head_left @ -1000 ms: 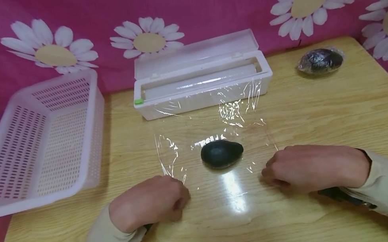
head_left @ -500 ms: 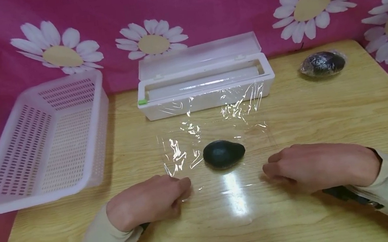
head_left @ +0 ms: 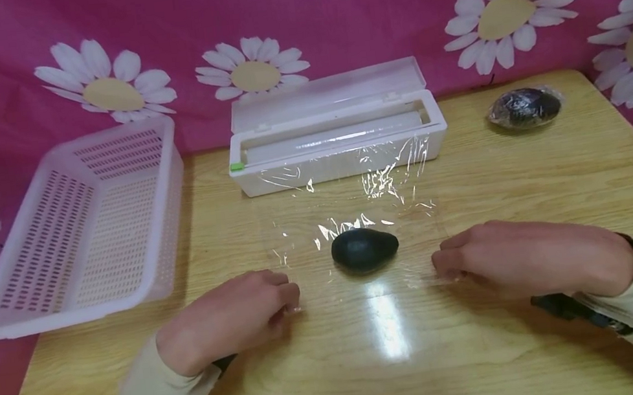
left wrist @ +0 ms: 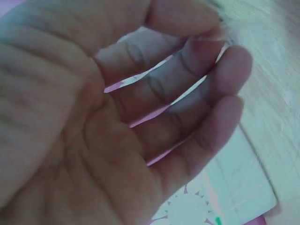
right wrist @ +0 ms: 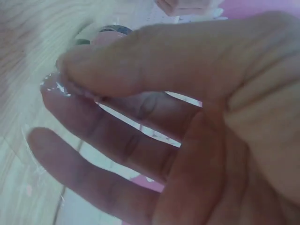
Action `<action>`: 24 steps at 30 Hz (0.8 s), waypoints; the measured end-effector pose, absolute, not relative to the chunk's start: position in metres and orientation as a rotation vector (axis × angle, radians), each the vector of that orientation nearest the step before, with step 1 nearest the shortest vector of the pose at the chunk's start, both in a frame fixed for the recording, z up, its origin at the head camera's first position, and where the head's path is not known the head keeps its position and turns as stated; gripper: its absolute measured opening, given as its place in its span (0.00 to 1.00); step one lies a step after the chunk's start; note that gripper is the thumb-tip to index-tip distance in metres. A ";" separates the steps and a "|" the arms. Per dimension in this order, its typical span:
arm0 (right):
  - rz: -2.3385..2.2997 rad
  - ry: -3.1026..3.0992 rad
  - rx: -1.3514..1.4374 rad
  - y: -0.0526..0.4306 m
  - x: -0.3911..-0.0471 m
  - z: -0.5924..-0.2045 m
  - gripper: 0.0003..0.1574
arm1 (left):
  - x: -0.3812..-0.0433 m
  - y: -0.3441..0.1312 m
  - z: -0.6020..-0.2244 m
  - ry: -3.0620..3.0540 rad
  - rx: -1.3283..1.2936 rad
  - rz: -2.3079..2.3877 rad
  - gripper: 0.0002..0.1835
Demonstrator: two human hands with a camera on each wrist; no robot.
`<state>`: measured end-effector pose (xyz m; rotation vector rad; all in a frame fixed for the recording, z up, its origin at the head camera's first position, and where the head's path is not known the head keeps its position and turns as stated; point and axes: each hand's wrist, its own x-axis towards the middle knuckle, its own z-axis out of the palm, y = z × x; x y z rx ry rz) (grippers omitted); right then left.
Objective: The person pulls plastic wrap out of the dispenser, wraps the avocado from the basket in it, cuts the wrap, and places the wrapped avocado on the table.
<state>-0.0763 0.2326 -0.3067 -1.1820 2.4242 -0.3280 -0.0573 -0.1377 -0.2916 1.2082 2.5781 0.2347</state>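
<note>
A dark green avocado (head_left: 365,250) lies on a sheet of clear cling film (head_left: 380,181) in the middle of the head view. The film runs from a roll (head_left: 339,135) inside a white dispenser box (head_left: 342,167), whose lid stands up. My left hand (head_left: 228,321) pinches the film's near left corner between thumb and fingertips; in the left wrist view a wisp of film (left wrist: 227,29) shows at the pinch. The near right corner is pinched by my right hand (head_left: 525,257), with shiny film (right wrist: 58,88) at its fingertips in the right wrist view.
A white perforated plastic basket (head_left: 151,268) stands at the left of the wooden table (head_left: 338,384). Towards the back right lies a dark item wrapped in film (head_left: 526,108). A pink flowered cloth (head_left: 360,10) hangs behind the table. A green slider (head_left: 237,167) sits on the dispenser's left end.
Both hands have risen slightly and drawn a little apart, with the film's near edge lifting between them. The glints on the film have shifted. The avocado stays about where it was.
</note>
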 end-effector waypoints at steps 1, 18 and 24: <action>-0.335 2.425 -1.158 0.233 -0.077 -0.305 0.16 | -0.057 -0.138 -0.291 2.593 1.227 0.230 0.09; -0.373 2.621 -1.120 0.235 -0.091 -0.297 0.17 | -0.074 -0.143 -0.288 2.658 1.366 0.505 0.06; -0.431 2.657 -1.158 0.235 -0.099 -0.295 0.18 | -0.089 -0.144 -0.289 2.687 1.225 0.598 0.07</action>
